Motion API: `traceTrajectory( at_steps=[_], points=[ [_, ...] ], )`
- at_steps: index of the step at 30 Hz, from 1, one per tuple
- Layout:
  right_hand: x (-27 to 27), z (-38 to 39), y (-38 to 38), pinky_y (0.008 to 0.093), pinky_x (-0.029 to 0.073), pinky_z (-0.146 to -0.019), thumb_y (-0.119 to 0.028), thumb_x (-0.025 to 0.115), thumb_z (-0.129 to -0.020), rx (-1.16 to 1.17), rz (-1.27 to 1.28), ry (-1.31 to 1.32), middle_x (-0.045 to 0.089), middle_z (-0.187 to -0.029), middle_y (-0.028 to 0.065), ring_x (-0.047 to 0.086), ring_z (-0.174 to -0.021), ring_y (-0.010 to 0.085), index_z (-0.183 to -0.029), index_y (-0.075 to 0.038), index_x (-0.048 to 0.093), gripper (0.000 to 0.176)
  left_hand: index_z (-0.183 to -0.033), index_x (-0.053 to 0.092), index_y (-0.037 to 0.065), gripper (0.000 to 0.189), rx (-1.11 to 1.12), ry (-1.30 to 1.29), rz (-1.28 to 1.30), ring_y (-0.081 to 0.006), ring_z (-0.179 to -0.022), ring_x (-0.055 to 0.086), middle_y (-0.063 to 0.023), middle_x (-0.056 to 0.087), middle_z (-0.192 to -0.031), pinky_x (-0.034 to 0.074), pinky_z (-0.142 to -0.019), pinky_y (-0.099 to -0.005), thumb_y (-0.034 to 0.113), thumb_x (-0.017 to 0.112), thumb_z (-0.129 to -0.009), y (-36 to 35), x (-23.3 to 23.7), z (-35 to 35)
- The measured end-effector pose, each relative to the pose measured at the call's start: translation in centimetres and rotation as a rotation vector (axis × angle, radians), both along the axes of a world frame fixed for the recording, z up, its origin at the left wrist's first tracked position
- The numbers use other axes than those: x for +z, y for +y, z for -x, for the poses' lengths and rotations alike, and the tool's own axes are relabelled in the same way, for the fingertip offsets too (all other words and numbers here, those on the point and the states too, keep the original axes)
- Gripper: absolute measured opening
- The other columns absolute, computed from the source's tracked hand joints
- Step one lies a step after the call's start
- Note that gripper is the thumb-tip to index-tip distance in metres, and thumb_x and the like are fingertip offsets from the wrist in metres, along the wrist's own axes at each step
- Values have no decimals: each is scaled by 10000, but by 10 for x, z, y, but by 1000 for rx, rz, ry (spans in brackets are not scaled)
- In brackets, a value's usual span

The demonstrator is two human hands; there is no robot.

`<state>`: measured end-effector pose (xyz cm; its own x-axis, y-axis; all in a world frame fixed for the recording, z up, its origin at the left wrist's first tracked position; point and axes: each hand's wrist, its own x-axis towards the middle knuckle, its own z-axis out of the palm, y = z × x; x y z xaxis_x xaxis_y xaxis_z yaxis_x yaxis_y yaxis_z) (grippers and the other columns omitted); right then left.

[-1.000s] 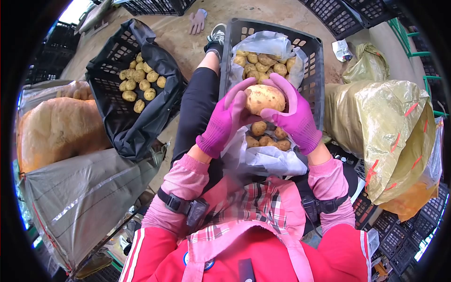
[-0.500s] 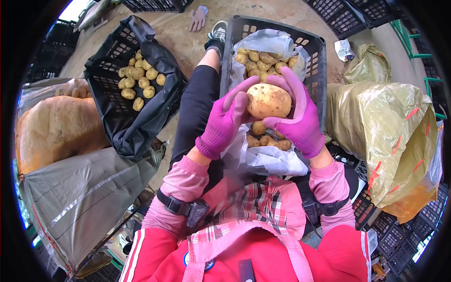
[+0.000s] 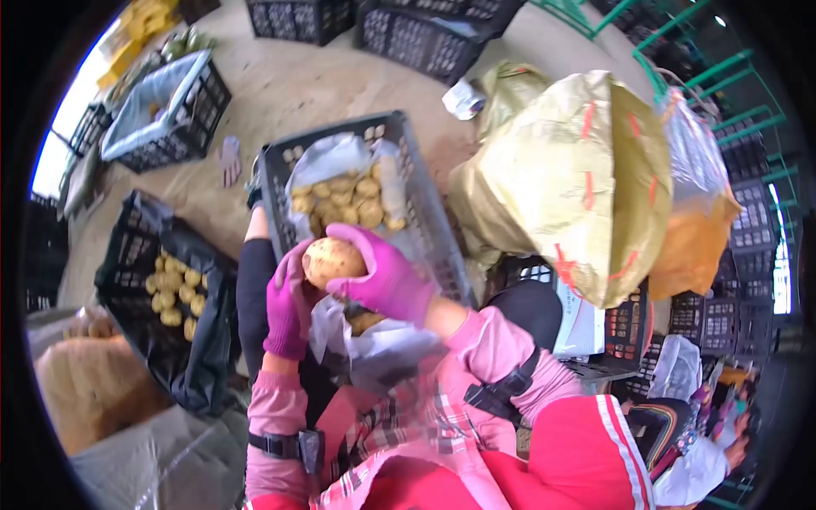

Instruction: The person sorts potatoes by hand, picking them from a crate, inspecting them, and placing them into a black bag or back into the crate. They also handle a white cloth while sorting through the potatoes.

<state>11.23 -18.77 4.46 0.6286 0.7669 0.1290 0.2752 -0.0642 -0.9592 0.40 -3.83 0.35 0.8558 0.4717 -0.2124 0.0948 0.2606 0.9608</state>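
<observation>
A large pale potato (image 3: 333,262) with brown specks is held between my two gloved hands above the near part of a black crate (image 3: 422,197). My left hand (image 3: 289,304), in a pink-purple glove, grips the potato's left side. From the right, my right hand (image 3: 387,276) curls its fingers over the top, with the thumb underneath. Smaller potatoes (image 3: 348,202) lie in the crate on a whitish plastic liner (image 3: 327,157). Part of the near heap is hidden by my hands and the liner.
Left stands a dark-lined crate (image 3: 208,280) with small potatoes (image 3: 174,287). An orange-brown sack (image 3: 98,387) is beside it. A yellowish woven sack (image 3: 544,161) stands to the right. A loose glove (image 3: 229,160) and a blue-lined crate (image 3: 219,93) are on the floor beyond. Other people sit at far right.
The view has swung to the right, so the crates shift left and down in it. Both hands still hold the same potato, and my right hand now reaches further over it.
</observation>
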Motion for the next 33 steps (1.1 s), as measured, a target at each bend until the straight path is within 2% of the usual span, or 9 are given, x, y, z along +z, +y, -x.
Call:
traceTrajectory(
  at_steps=[5,11,14,16,17,18,21,26,33],
  points=[
    [84,5,-73,426,384,-1066,-182,793,-743,-383,-110,-486,498,-1342,204,482,-1266,357,-1345,-7,456,712,-1382,454,66,453,1,99,213,-205,-1041,630,-117,567,-1314,527,-894,-326,343,447,-1024,-6,-7,5],
    [270,-119,-242,402,411,-1048,-86,762,-785,-1187,-67,-1834,468,-1373,173,510,-1219,323,-1348,-22,454,646,-1400,439,71,501,-85,111,161,-220,-1073,614,-118,538,-1349,503,-938,-346,363,492,-997,-4,-15,11],
    [325,-227,-345,432,411,-1031,-220,726,-798,-1324,420,-1548,501,-1355,196,497,-1241,355,-1317,-38,504,593,-1340,497,81,406,-40,124,210,-192,-995,623,-95,580,-1270,527,-884,-329,304,507,-1001,-9,-5,7],
    [330,-234,-350,407,397,-1054,-292,717,-831,-1527,501,-1417,528,-1338,211,498,-1260,350,-1325,5,506,613,-1345,497,87,408,-62,99,216,-191,-1005,623,-94,578,-1286,519,-892,-328,307,502,-1002,-7,-10,4],
    [333,-222,-336,402,409,-1043,-312,719,-840,-1375,391,-1538,558,-1308,203,531,-1225,340,-1341,-3,499,629,-1347,496,87,409,-60,96,216,-192,-1011,624,-90,578,-1290,515,-898,-327,308,501,-1001,-7,-12,1],
    [323,-215,-314,404,435,-1019,-380,706,-842,-1288,193,-1443,586,-1280,193,545,-1216,330,-1301,-25,542,603,-1348,495,88,411,-35,117,217,-192,-1018,624,-87,578,-1293,511,-904,-327,308,501,-1001,-3,-14,7],
    [244,-151,-179,313,476,-963,-110,642,-916,-626,-207,-936,629,-1216,133,620,-1080,194,-1277,2,562,387,-1374,440,54,421,-97,68,216,-216,-1111,613,-86,573,-1297,500,-950,-339,287,455,-1024,-3,-5,10],
    [11,-106,-14,389,409,-1046,-295,652,-866,190,398,-723,570,-1298,149,516,-1241,322,-1273,-101,565,459,-1364,464,57,421,-40,114,261,-201,-1074,616,-108,583,-1263,503,-951,-329,301,475,-1020,-4,0,11],
    [-215,-110,72,422,472,-977,-378,663,-812,207,1245,-266,589,-1289,181,567,-1187,342,-1271,-125,582,531,-1381,425,17,457,0,107,354,-224,-1113,604,-150,548,-1324,497,-966,-342,300,468,-1025,7,9,11]
  ],
)
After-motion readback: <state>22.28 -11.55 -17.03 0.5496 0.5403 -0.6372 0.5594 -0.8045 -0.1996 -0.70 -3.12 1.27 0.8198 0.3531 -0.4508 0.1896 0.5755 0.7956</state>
